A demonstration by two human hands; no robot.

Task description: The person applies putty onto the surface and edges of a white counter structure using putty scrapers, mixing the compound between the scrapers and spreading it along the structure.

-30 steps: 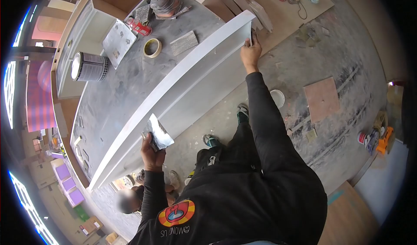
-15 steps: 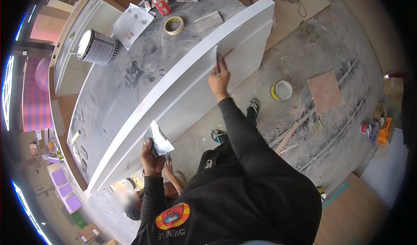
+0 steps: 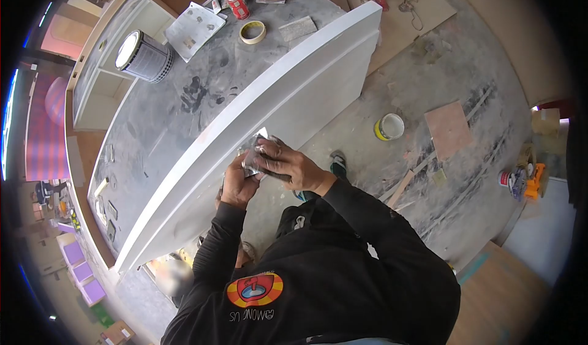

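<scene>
My left hand (image 3: 240, 183) is closed on a shiny metal putty sheet (image 3: 262, 133), holding it in front of the white curved panel (image 3: 321, 94). My right hand (image 3: 297, 168) meets it there, fingers bent over the sheet. A thin putty scraper in the right hand is mostly hidden by the fingers and the sheet. Both hands are apart from the panel's upper edge, on the side nearest my body.
On the dusty grey tabletop (image 3: 165, 124) stand a paint can (image 3: 147, 57), a tape roll (image 3: 252, 33) and a red bottle (image 3: 236, 5). A white tub (image 3: 390, 127) and a square board (image 3: 449, 131) lie on the floor. Another person crouches at lower left.
My right hand has come down and left from the panel's face to the sheet in my left hand. My left hand has risen slightly to the right. A person's hand now shows at the top right.
</scene>
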